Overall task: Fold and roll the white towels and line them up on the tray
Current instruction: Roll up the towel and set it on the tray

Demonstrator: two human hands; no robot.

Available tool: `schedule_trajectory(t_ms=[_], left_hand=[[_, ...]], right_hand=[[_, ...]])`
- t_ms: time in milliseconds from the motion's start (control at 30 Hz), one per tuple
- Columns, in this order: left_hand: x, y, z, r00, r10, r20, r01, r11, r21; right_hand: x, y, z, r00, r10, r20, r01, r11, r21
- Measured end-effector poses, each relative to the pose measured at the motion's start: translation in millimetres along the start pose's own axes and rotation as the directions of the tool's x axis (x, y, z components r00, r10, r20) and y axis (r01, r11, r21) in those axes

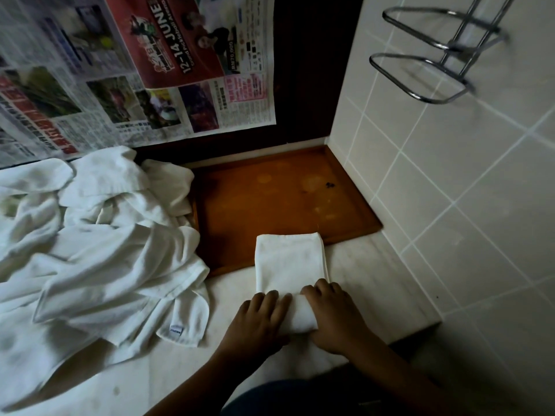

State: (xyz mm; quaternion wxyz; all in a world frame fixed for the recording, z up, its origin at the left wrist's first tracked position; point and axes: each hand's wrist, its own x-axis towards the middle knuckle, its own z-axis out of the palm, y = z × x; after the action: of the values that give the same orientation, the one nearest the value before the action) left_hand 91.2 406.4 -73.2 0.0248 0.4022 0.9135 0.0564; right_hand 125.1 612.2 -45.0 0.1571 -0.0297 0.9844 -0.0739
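Observation:
A folded white towel (288, 259) lies as a narrow strip on the pale counter, its far end overlapping the front edge of the brown wooden tray (270, 193). Its near end is rolled into a thick coil. My left hand (258, 319) and my right hand (333, 313) both grip that coil from either side, fingers curled over its top. The tray holds nothing else and sits in the corner against the tiled wall. A heap of loose white towels (99, 235) lies to the left, its edge spilling against the tray's left side.
Newspaper sheets (120, 70) cover the surface behind the heap. A tiled wall (450, 175) rises to the right of the tray, with a chrome wire rack (444, 52) fixed high on it. The counter's front edge drops off at bottom right.

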Motion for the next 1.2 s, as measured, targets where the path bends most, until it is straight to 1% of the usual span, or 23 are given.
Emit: schedule_trajectory(t_ms=[33,100,167,200,267,333,367,400,433,467,500,567,600,667,733,800,867,933,1000,1067,1133,1167,1200], left_hand=[[-2.2,0.7,2.9,0.999,0.006,-0.034,-0.006,1.0,-0.009],[-2.4,-0.7,2.3,0.999,-0.047,-0.014,0.047,0.998,-0.037],[0.5,-2.3,0.8,0.995,-0.085,0.049,0.086,0.996,-0.027],[2.3,-2.6,-1.9,0.99,-0.104,0.094,0.11,0.993,-0.053],[5.9,-3.2,-5.6,0.973,-0.139,0.185,0.161,0.981,-0.109],[9.3,-7.8,-10.6,0.955,-0.162,0.249,0.218,0.951,-0.219],[12.0,-11.3,-14.9,0.941,-0.182,0.285,0.268,0.916,-0.299],[14.7,-16.4,-18.7,0.92,-0.218,0.326,0.345,0.844,-0.41],[17.7,-21.9,-22.2,0.889,-0.255,0.381,0.432,0.742,-0.512],[19.3,-27.3,-22.4,0.859,-0.3,0.414,0.501,0.652,-0.569],[19.9,-33.8,-19.7,0.843,-0.346,0.412,0.535,0.618,-0.575],[18.0,-45.6,-11.5,0.842,-0.436,0.317,0.539,0.658,-0.526],[16.0,-49.6,-7.7,0.836,-0.466,0.291,0.547,0.662,-0.512],[15.2,-52.4,-3.9,0.826,-0.482,0.292,0.561,0.653,-0.509],[15.5,-49.4,-4.6,0.843,-0.478,0.248,0.534,0.681,-0.502],[14.1,-48.4,-4.5,0.886,-0.427,0.18,0.46,0.763,-0.454],[12.6,-53.1,-5.9,0.9,-0.388,0.2,0.435,0.837,-0.332],[17.2,-60.4,-6.1,0.891,-0.399,0.216,0.445,0.862,-0.243],[24.3,-62.8,-10.0,0.911,-0.373,0.175,0.403,0.895,-0.191],[32.6,-63.7,-15.8,0.959,-0.275,0.065,0.28,0.956,-0.084],[40.3,-63.5,-20.3,0.992,-0.127,-0.021,0.128,0.991,0.05],[44.4,-63.1,-22.1,0.998,-0.063,-0.028,0.066,0.993,0.096],[48.5,-63.5,-23.7,0.999,-0.032,0.029,0.029,0.995,0.09]], right_hand=[[0.3,0.3,0.8,1.0,0.003,-0.003,-0.003,1.0,0.003],[0.6,-0.4,1.4,1.0,0.007,-0.009,-0.007,1.0,0.006],[0.8,-0.8,0.7,1.0,0.011,-0.012,-0.011,1.0,0.018],[0.7,-0.9,0.1,1.0,0.012,-0.011,-0.012,1.0,0.022],[0.1,-0.5,-1.2,1.0,0.011,-0.009,-0.011,1.0,0.024],[-0.7,0.3,-2.7,1.0,0.002,0.005,-0.002,1.0,0.024],[-1.0,0.8,-3.4,1.0,-0.006,0.019,0.006,1.0,0.02],[-1.5,1.3,-4.2,0.999,-0.015,0.03,0.014,1.0,0.014],[-1.7,2.0,-4.8,0.999,-0.02,0.039,0.02,1.0,0.009],[-2.2,2.5,-5.2,0.999,-0.023,0.046,0.022,1.0,0.006],[-2.4,3.0,-5.4,0.999,-0.021,0.05,0.021,1.0,0.005],[-1.2,3.4,-4.9,0.998,-0.019,0.06,0.019,1.0,0.005],[-0.7,3.2,-4.8,0.998,-0.018,0.067,0.018,1.0,0.005],[0.9,3.1,-5.4,0.997,-0.016,0.07,0.016,1.0,0.004],[1.6,3.3,-5.8,0.997,-0.018,0.07,0.018,1.0,0.002],[1.2,3.6,-5.3,0.997,-0.022,0.07,0.022,1.0,-0.001],[1.3,4.2,-5.0,0.997,-0.024,0.07,0.024,1.0,0.002],[1.9,4.5,-4.7,0.997,-0.019,0.078,0.019,1.0,0.008],[2.1,3.9,-5.1,0.997,-0.016,0.082,0.016,1.0,0.004],[2.4,3.5,-6.3,0.997,-0.019,0.081,0.019,1.0,-0.002],[2.7,3.5,-7.1,0.995,-0.026,0.093,0.026,1.0,-0.003],[2.9,3.7,-7.4,0.994,-0.03,0.102,0.031,1.0,-0.003],[3.3,3.7,-7.8,0.993,-0.034,0.111,0.034,0.999,-0.003]])
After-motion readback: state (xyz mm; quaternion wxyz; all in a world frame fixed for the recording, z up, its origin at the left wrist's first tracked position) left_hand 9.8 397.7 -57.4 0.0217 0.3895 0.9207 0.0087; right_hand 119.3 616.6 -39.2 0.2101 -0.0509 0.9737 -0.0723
